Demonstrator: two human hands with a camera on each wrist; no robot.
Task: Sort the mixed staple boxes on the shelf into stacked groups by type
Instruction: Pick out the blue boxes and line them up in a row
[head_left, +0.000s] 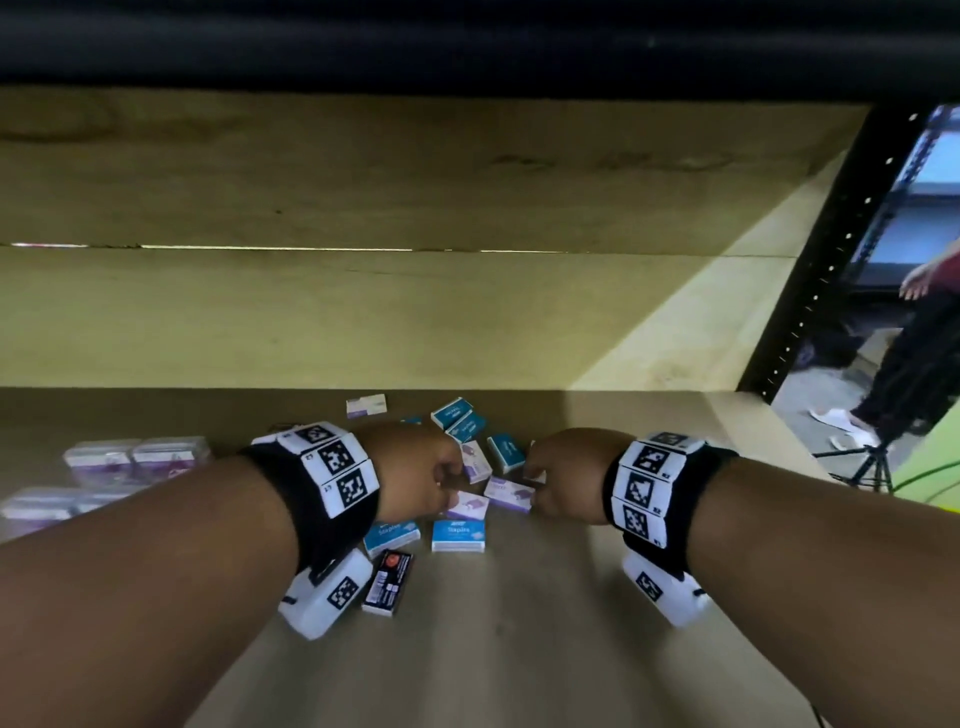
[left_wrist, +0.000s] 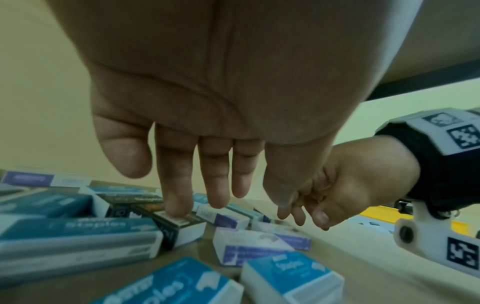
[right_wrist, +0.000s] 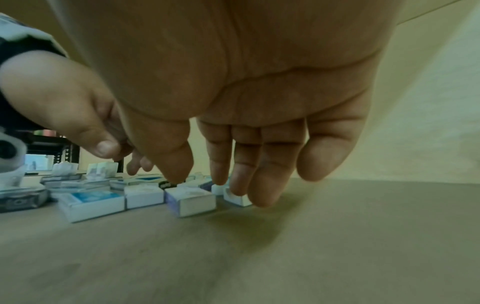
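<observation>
Judging by their size, the staple boxes (head_left: 509, 493) scattered mid-shelf (head_left: 519, 649) are small, stiff cartons, dense for their bulk and best pinched across the long sides. Both the left hand (head_left: 415, 470) and right hand (head_left: 566, 475) reach into that cluster with fingers straight, holding nothing, just beyond the black box (head_left: 387, 582).

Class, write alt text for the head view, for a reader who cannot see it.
Two hands, left and right, reach into scattered blue, purple and black staple boxes on a wooden shelf. Purple stacks stand at far left; both wrists wear marker bands.
</observation>
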